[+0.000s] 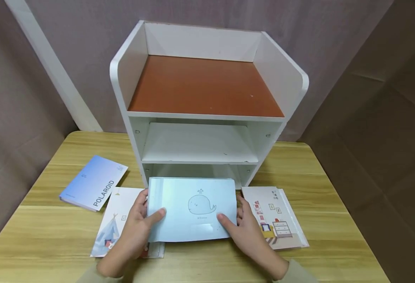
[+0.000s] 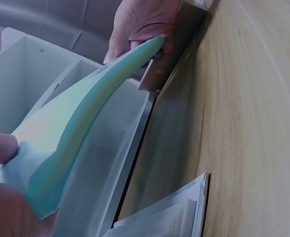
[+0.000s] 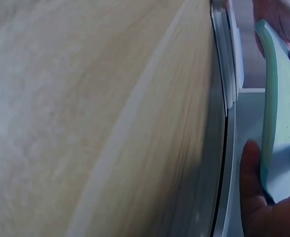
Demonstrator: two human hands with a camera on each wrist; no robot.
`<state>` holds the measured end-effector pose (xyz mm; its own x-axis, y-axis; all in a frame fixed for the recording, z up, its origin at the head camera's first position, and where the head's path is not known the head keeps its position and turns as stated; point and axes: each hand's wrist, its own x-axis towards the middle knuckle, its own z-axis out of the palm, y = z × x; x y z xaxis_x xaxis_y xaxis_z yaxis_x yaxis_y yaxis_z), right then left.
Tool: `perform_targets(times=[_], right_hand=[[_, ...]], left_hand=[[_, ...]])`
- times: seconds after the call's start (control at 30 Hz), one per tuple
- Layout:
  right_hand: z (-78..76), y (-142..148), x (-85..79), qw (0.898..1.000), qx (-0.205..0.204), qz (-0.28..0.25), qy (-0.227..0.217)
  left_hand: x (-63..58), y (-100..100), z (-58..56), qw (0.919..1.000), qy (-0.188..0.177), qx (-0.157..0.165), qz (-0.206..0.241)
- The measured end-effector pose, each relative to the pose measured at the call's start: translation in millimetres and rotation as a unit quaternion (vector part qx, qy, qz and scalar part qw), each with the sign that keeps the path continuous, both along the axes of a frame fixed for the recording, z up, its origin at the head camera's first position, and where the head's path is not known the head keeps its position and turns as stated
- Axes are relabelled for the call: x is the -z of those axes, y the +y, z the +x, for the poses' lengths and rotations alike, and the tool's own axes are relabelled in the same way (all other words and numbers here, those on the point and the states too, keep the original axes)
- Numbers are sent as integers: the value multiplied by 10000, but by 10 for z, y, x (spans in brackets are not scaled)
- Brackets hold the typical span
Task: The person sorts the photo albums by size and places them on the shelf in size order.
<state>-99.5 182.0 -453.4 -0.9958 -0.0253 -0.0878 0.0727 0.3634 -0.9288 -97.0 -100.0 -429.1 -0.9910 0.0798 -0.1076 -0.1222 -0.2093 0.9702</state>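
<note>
In the head view a light blue soft-covered notebook with a whale drawing is held up in front of the shelf's lower opening. My left hand grips its left edge, thumb on the cover and fingers behind. On the opposite edge my right hand holds it the same way. Both wrist views show the notebook bowed along its length, above the table. Beneath the left hand lies a book with a tent picture, partly covered. A book with a dresser picture lies beside the right hand.
A white shelf unit with an orange-brown top board stands at the back of the wooden table. A blue POLAROID book lies at the left, touching or overlapping the tent book. Curtains hang behind.
</note>
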Motion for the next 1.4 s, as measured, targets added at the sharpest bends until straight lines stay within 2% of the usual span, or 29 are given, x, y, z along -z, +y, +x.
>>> perform_targets(times=[0.1,0.4,0.53,0.7,0.9,1.0,1.13,1.23,1.4], right_hand=[[12,-3,-7,9989,-152,-451,-52],[35,25,-51,9928,-463,-1086,208],[28,22,-58,9893,-476,-1272,533],[27,8,-88,9844,-506,-1108,1266],[26,-3,-254,9734,-126,-1089,2013],[9,20,-376,9676,-93,-1037,2298],[-45,60,-512,9631,-119,-1123,2443],[-90,77,-602,9600,-115,-1180,2537],[-160,85,-786,9531,-34,-1228,2767]], left_hand=[[-1,3,-2,10000,-15,-30,46],[-6,-22,-9,9999,42,-29,-91],[-14,-31,-9,9999,101,-38,-44],[-46,-22,-5,9995,305,-15,-56],[-107,4,-10,9923,1130,126,-496],[-130,21,-3,9847,1621,252,-596],[-157,57,-4,9731,2193,365,-598],[-218,86,-21,9646,2547,251,-644],[-405,137,-73,9521,2984,41,-671]])
